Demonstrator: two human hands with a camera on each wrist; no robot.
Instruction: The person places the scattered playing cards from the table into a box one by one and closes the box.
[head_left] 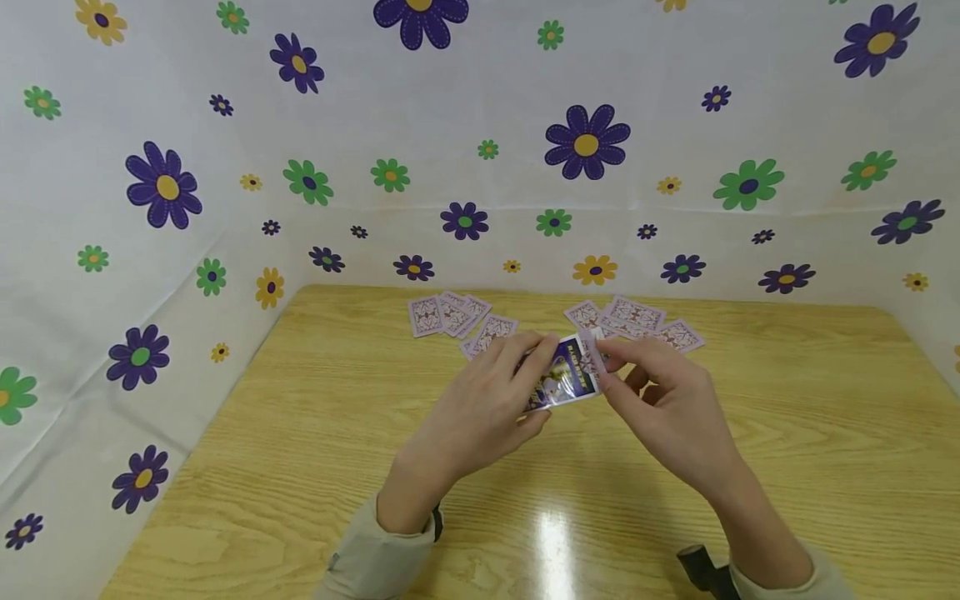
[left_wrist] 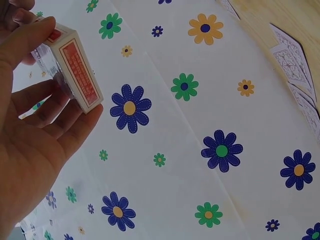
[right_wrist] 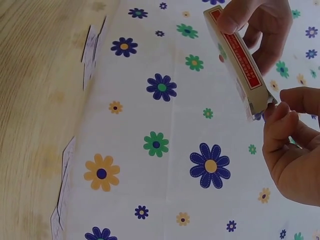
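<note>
Card box point(head_left: 564, 375) sits gripped in the left hand point(head_left: 483, 402); the right hand point(head_left: 671, 404) pinches its right end, seemingly working the opening. Next move likely calls for holding steady.

Box point(head_left: 566, 377): thin printed cardbd., glossy, smooth; light glare on face. Cards point(head_left: 634, 317): printed paper stock, smooth, low-gloss. Tabletop point(head_left: 315, 400): wood-grain surf., semi-gloss w/ bright reflection. Backdrop point(head_left: 510, 83): printed cloth, matt, lightly creased. Sleeves point(head_left: 378, 554): matt cloth. Blk. wrist fitting point(head_left: 699, 568): plastic-like, smooth.
</note>
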